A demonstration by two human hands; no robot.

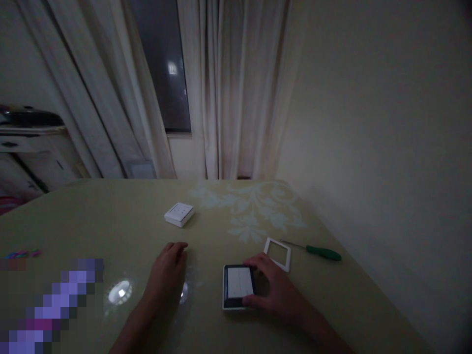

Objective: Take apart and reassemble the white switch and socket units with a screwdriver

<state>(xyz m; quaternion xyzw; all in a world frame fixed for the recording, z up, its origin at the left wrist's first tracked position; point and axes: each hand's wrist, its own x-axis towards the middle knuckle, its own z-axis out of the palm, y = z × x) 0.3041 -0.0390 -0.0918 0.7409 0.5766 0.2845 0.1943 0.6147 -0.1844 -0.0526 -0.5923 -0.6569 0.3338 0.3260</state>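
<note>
My right hand grips the right side of a wall switch lying face up on the green table, thumb at its near edge and fingers at its far edge. The switch has a white rocker face in a dark surround. My left hand rests palm down on the table to the left of the switch, fingers loosely together, holding nothing. A white square frame lies just beyond my right hand.
A green-handled screwdriver lies to the right of the frame. A white socket unit sits further back. Small coloured items lie at the left edge. Curtains and a window stand behind the table, a wall on the right.
</note>
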